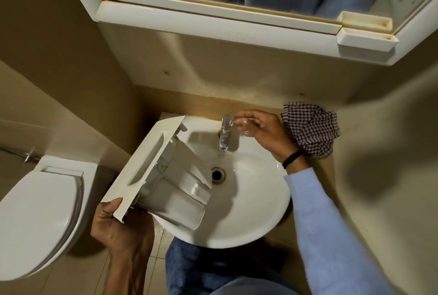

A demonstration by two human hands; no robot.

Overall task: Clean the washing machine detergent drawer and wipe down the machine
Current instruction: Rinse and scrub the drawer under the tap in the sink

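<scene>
Head view. Left hand (118, 228), low and left of centre: grip closed on the near corner of the detergent drawer (166, 176), thumb on the outer face of the white front panel, fingers hidden behind it. From that grip the panel runs up and to the right along the left rim of the washbasin (260, 211). The drawer's grey body juts sideways from the panel over the bowl, and its free end stops just short of the drain (217, 174). The drawer is tilted and held clear above the bowl's floor. Right hand (260, 129), in a light blue sleeve (331, 223) with a black wristband (292, 158), reaches to the head of the chrome tap (225, 133). Its fingers are stretched out with the tips at the tap top; motion blur there, so cannot tell whether this grip pinches the tap or only touches it. Checked cloth (312, 129) lies bunched on the ledge just behind the right wrist. Toilet (35, 211), lid down, left of the basin. Mirrored cabinet (213, 20) on the wall above.
</scene>
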